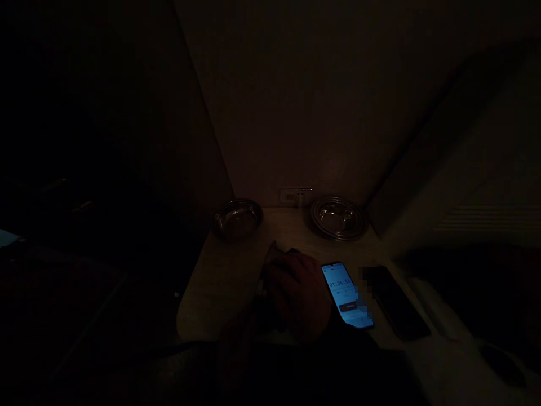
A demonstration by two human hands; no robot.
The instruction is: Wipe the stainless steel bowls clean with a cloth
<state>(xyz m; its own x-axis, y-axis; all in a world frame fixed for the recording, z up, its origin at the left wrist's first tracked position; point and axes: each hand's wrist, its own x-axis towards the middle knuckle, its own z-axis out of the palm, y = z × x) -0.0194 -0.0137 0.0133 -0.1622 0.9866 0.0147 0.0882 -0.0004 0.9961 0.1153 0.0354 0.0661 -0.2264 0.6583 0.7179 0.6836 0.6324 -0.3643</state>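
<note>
The scene is very dark. My right hand [298, 293] rests back-up on a pale table [220, 282], just left of a lit phone [346, 294] that shows a blue screen. The hand lies over a small pale thing [273, 251] that I cannot make out. Its fingers are lost in the dark. My left hand does not show.
A second, dark phone [395, 301] lies right of the lit one. Two steel plates stand at the table's back, one at the left [237, 217] and one at the right [338, 217], with a wall socket [293, 195] between them. Walls close in behind.
</note>
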